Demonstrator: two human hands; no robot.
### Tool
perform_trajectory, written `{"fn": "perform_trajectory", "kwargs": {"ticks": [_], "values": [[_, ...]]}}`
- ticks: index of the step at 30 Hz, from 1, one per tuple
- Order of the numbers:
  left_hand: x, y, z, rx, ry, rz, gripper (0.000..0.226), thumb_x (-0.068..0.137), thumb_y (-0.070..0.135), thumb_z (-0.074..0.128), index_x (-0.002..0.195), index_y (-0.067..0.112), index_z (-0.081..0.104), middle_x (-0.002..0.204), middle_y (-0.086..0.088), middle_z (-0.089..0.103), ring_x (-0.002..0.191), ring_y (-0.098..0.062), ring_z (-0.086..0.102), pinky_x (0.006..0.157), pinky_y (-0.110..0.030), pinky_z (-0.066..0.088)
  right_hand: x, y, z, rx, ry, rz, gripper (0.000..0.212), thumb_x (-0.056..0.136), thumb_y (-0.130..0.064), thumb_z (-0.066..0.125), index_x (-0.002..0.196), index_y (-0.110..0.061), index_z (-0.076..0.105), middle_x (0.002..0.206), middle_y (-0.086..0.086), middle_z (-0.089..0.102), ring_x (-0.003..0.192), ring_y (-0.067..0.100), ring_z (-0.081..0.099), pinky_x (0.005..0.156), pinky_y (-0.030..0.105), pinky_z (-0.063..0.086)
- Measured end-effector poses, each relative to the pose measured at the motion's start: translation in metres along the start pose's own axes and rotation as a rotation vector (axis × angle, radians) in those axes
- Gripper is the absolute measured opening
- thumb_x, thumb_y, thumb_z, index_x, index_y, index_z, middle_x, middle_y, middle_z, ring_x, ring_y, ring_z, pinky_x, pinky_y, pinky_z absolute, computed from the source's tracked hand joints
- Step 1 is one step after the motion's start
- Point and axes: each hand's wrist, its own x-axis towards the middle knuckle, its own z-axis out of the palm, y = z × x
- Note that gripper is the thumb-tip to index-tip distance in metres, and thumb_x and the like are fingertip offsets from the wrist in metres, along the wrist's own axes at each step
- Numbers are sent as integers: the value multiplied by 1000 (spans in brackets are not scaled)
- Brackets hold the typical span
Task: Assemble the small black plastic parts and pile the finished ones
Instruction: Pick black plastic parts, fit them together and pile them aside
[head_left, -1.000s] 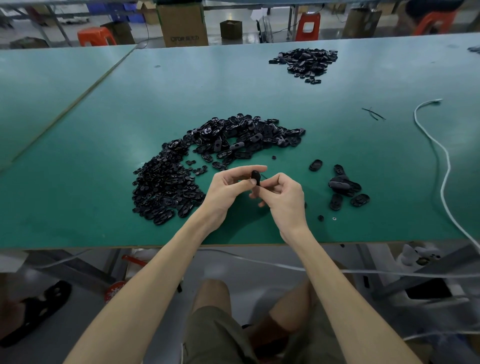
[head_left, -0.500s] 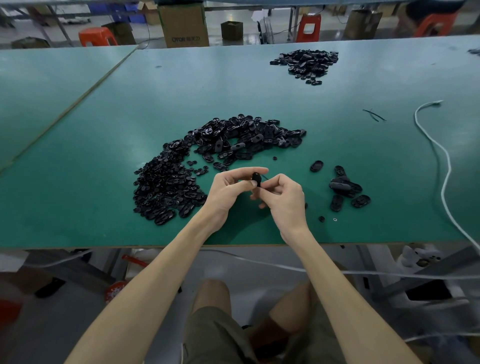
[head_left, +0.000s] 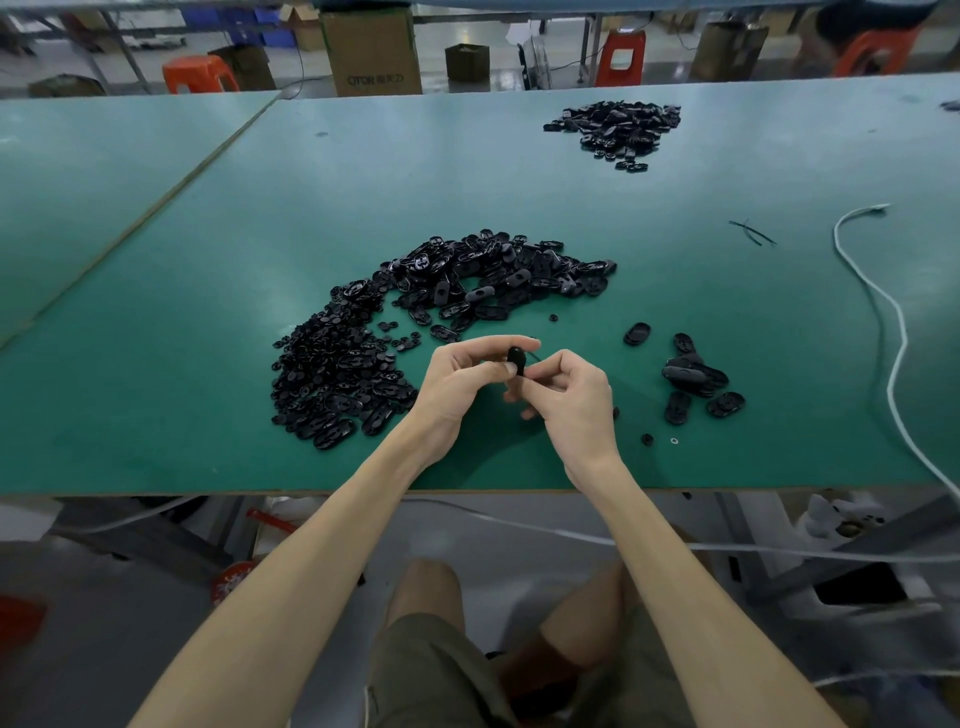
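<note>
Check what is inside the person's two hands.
A small black oval part shows, pinched between the left hand and the right hand. Anything inside the right hand's curled fingers is hidden.

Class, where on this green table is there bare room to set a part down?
Bare: left of the big crescent heap of black plastic parts, and between it and the far black pile. Crowded: from that heap to the small right-hand cluster.
</note>
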Motion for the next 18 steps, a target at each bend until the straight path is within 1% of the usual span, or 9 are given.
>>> {"fn": "perform_trajectory", "kwargs": {"ticks": [4, 11, 18], "values": [[0, 1, 0, 9, 4, -4, 34, 87, -5, 60, 108, 13, 80, 90, -7, 72, 84, -21, 62, 91, -40, 51, 0, 0, 0, -6, -3, 0, 17, 88, -7, 80, 84, -4, 64, 74, 6, 77, 73, 19, 77, 57, 22, 55], [0, 2, 0, -19, -8, -1, 35, 86, -9, 57, 108, 8, 79, 84, -8, 70, 74, -22, 61, 82, -41, 53, 1, 1, 0, -17, -7, -1, 17, 88, -7, 80, 83, -7, 64, 73, 5, 77, 72, 19, 77, 57, 22, 54], [0, 1, 0, -32, -5, -17, 35, 86, -10, 57, 108, 7, 79, 87, -10, 71, 76, -23, 62, 85, -46, 52, 1, 1, 0, -9, -10, -3, 16, 88, -7, 80, 84, -7, 64, 74, 5, 77, 73, 19, 77, 57, 21, 54]]}}
